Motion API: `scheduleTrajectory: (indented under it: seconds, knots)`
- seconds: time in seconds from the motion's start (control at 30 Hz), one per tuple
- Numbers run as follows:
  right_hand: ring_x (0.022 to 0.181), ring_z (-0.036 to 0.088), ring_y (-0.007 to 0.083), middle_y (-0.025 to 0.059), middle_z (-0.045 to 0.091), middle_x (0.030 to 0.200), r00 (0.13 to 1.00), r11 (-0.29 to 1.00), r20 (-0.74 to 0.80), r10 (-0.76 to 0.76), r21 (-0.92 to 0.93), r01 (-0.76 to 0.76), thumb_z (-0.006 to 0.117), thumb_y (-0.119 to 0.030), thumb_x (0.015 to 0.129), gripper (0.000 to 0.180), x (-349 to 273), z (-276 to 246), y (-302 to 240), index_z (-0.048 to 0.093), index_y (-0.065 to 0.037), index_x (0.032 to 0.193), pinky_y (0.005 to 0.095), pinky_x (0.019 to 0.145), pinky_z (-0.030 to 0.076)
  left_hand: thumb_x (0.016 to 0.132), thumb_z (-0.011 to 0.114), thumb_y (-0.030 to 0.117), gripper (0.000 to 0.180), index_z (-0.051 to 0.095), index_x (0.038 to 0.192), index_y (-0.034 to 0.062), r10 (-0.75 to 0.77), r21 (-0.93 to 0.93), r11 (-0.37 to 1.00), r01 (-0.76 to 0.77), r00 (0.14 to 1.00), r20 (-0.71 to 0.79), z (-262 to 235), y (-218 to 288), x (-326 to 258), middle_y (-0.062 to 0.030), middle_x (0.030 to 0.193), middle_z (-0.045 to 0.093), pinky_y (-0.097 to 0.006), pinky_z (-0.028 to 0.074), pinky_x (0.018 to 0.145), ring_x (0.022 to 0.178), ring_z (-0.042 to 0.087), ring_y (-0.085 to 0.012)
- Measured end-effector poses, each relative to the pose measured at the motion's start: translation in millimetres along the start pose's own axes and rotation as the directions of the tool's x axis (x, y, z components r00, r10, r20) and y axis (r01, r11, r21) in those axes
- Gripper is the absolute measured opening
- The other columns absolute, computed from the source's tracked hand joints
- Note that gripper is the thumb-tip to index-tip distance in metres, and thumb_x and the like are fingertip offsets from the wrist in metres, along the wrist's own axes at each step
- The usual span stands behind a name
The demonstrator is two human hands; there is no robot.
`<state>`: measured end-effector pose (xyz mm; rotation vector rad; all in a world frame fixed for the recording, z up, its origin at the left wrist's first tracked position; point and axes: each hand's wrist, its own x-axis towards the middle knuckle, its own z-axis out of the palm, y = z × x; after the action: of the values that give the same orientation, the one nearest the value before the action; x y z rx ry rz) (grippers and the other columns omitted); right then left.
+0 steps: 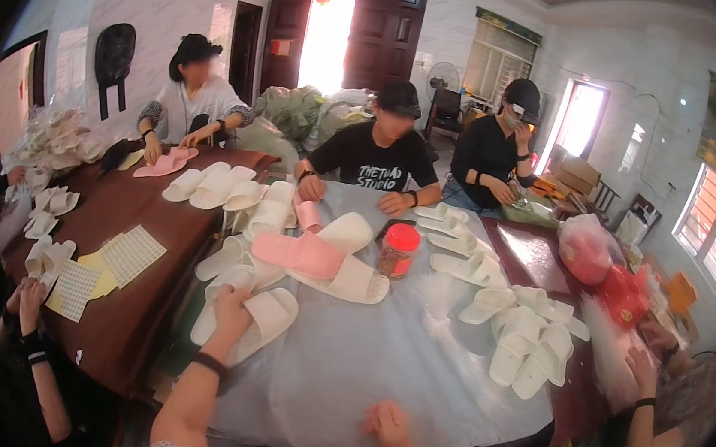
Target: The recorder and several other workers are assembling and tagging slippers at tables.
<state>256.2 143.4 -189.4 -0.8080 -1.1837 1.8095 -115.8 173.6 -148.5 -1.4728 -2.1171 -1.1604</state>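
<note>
My left hand (235,305) is closed on a white slipper (265,325) at the left edge of the sheeted table; its fingertips are partly hidden among the slippers. Another white slipper (232,279) lies right beside that hand. Close to the near edge, my right hand (390,425) hovers over the plastic sheet with its fingers curled in, slightly blurred, and nothing shows in it. Beyond my left hand, a pink slipper (299,254) rests across a large white slipper (353,279). A clear jar with a red lid (399,251) stands to their right.
White slippers (527,347) lie in a group at the right. A brown-covered table (121,313) at the left bears sticker sheets (132,255) and more slippers. Across the table sits a person in a black shirt (382,153); other people work at both sides. Red bags (624,297) stand far right.
</note>
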Motion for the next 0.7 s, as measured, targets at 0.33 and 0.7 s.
scheduleTrajectory:
  seconds: [0.33,0.7]
  knots:
    - [0.053,0.041,0.0122,0.0005,0.035,0.054,0.995,0.984,0.004,0.103,0.143,-0.103,0.034,-0.024,0.093,0.031,-1.6,6.1,-13.9,0.047,0.003,0.085,0.0277,0.052,0.039,0.061,0.066,0.006,0.025,0.051,0.08,0.0019,-0.029,-0.318,0.944,0.088,0.982,0.186,-34.3,47.1,-50.0,-0.0135,0.078,0.05,-0.036,0.041,0.064,0.073,0.05,-0.0297]
    - [0.049,0.042,0.0106,-0.0011,0.035,0.052,0.998,0.994,0.052,-0.045,-0.097,0.05,0.034,-0.025,0.094,0.031,-7.1,2.4,-8.9,0.048,0.002,0.085,0.0248,0.051,0.039,0.064,0.064,0.009,0.044,0.049,0.105,0.0066,-0.005,-0.052,0.999,0.015,0.982,0.188,8.9,35.6,-50.5,-0.0163,0.086,0.055,-0.04,0.04,0.072,0.081,0.052,-0.0345]
